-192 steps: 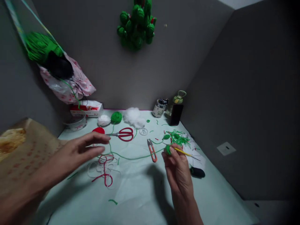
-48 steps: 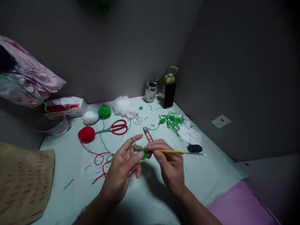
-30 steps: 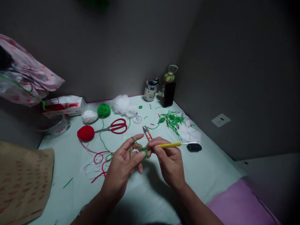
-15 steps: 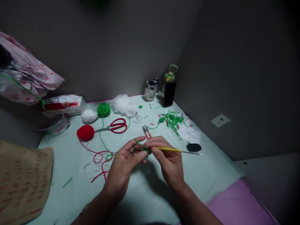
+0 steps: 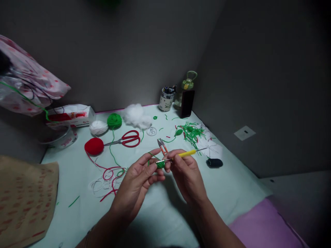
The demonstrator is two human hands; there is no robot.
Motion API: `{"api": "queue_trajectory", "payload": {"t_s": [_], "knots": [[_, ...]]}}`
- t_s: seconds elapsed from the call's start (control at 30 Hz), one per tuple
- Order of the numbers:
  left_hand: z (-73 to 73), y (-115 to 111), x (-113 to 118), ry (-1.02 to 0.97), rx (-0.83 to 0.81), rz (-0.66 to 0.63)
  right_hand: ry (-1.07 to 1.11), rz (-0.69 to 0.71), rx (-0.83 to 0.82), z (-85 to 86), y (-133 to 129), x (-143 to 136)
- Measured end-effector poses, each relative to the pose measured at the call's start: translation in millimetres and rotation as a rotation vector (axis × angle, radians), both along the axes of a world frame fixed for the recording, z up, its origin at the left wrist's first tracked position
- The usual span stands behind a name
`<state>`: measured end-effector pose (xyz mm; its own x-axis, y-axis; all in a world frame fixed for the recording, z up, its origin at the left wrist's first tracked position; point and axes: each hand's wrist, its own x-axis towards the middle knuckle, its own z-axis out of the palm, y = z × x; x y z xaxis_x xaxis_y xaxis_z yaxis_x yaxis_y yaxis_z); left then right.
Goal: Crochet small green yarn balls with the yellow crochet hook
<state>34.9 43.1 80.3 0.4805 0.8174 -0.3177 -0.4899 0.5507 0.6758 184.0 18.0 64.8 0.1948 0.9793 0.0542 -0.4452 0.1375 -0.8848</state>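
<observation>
My left hand (image 5: 141,175) pinches a small green crochet piece (image 5: 160,164) between thumb and fingers, and green yarn loops over its raised index finger. In my right hand (image 5: 187,172) is a crochet hook (image 5: 187,154) with a yellow grip, its metal tip lying at the upper edge of the piece. Just beyond the fingers lie orange-handled thread snips (image 5: 161,145), partly covered by my right hand. A green yarn ball (image 5: 114,121) stands farther back, with a strand running down towards my left hand.
Red-handled scissors (image 5: 130,138), a red yarn ball (image 5: 94,146), white yarn (image 5: 98,127) and white stuffing (image 5: 136,116) lie at the back left. Green scraps (image 5: 193,136), a phone (image 5: 187,104) and a pen cup (image 5: 166,100) are at the back right. A brown paper bag (image 5: 28,199) sits at left.
The yellow hook has tilted, its far end swinging up, and its metal tip now shows over the green piece. My right hand has turned with it; my left fingers have shifted slightly.
</observation>
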Motion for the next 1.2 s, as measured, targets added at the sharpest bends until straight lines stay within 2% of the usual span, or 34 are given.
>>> {"api": "queue_trajectory", "payload": {"t_s": [0.13, 0.37, 0.47, 0.57, 0.63, 0.67, 0.73, 0.83, 0.9, 1.03, 1.2], "knots": [[-1.7, 0.0, -0.4, 0.017, 0.006, 0.014, -0.005, 0.000, 0.007, 1.9, -0.8, 0.5], [1.3, -1.3, -2.3, 0.114, 0.097, 0.046, -0.224, -0.091, 0.181, -2.7, -9.8, 2.2], [0.0, -1.4, -2.5, 0.145, 0.153, 0.051, -0.371, -0.123, 0.244, -1.4, -14.7, 2.1], [-1.6, -2.5, -3.1, 0.183, 0.204, 0.052, -0.591, -0.176, 0.388, 1.4, -19.0, 0.4], [-1.4, -3.4, -3.4, 0.183, 0.206, 0.046, -0.659, -0.209, 0.448, 2.6, -19.8, -1.4], [-0.9, -3.7, -3.3, 0.174, 0.196, 0.046, -0.625, -0.214, 0.431, 2.7, -19.2, -2.2], [0.7, -4.1, -2.7, 0.155, 0.173, 0.045, -0.416, -0.177, 0.309, 2.4, -15.6, -3.1], [2.2, -3.7, -1.2, 0.135, 0.162, 0.036, -0.026, -0.041, 0.096, 1.9, -7.2, -2.5], [1.8, -3.1, -0.5, 0.126, 0.158, 0.033, 0.116, 0.020, 0.004, 2.4, -2.8, -1.7], [-0.4, -2.2, -0.7, 0.121, 0.148, 0.043, 0.175, 0.031, -0.064, 4.2, -1.1, -1.3], [-1.8, -2.7, -1.7, 0.146, 0.166, 0.046, 0.043, 0.011, 0.046, 1.8, -4.2, 0.2]]}}
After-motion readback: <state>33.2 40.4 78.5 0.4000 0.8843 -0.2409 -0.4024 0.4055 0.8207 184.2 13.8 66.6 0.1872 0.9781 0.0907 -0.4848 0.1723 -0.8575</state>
